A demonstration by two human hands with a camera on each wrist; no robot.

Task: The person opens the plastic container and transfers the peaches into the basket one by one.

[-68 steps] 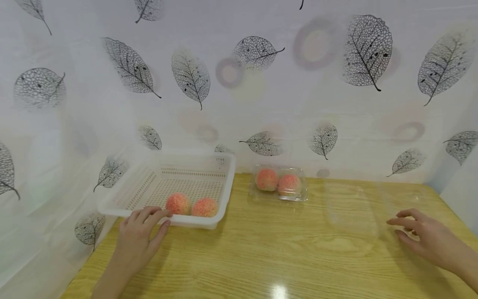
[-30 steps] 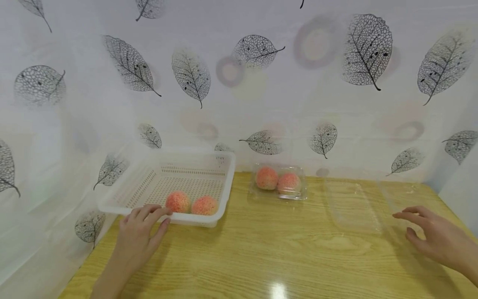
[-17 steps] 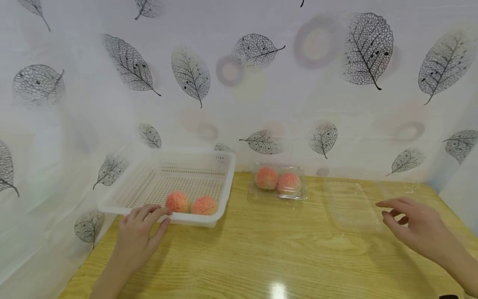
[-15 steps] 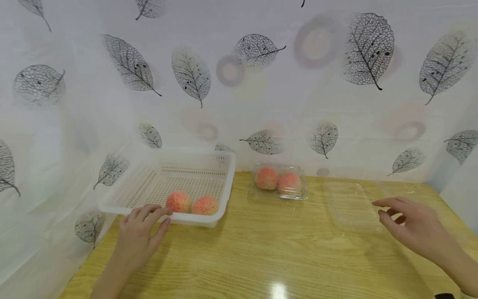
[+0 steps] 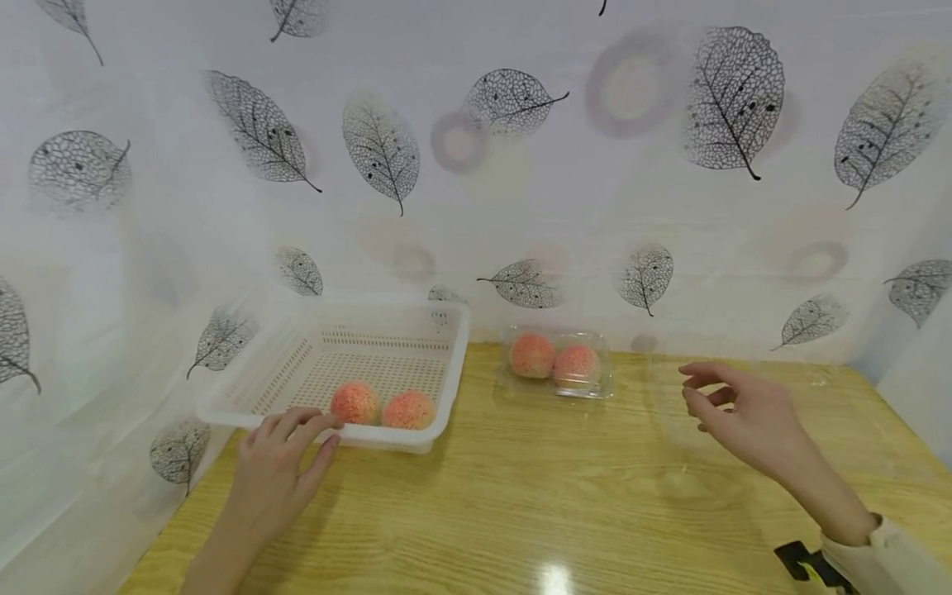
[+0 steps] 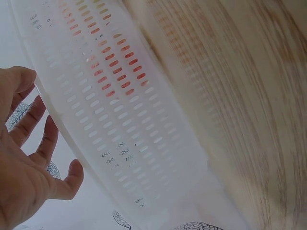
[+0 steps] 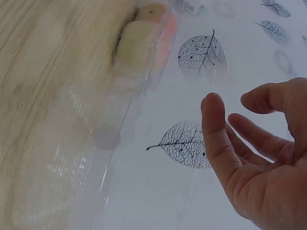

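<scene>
My left hand rests on the front rim of a white perforated basket, fingers relaxed over the edge and thumb outside it. Two red-and-yellow peaches lie in the basket's near right part, close to those fingers. In the left wrist view, their colour shows through the basket's slots. My right hand hovers over a clear plastic box at the table's right side, fingers loosely bent and holding nothing. The hand hides much of this box. In the right wrist view, its fingertips stand apart from the box's clear wall.
A clear clamshell box with two peaches stands at the back middle of the wooden table. More clear plastic lies at the back right. A leaf-printed curtain hangs right behind and along the left side.
My right hand has moved left and away from me, from the table's right side to above the clear box, its sleeve coming into view. My left hand, the basket and the peaches have stayed put.
</scene>
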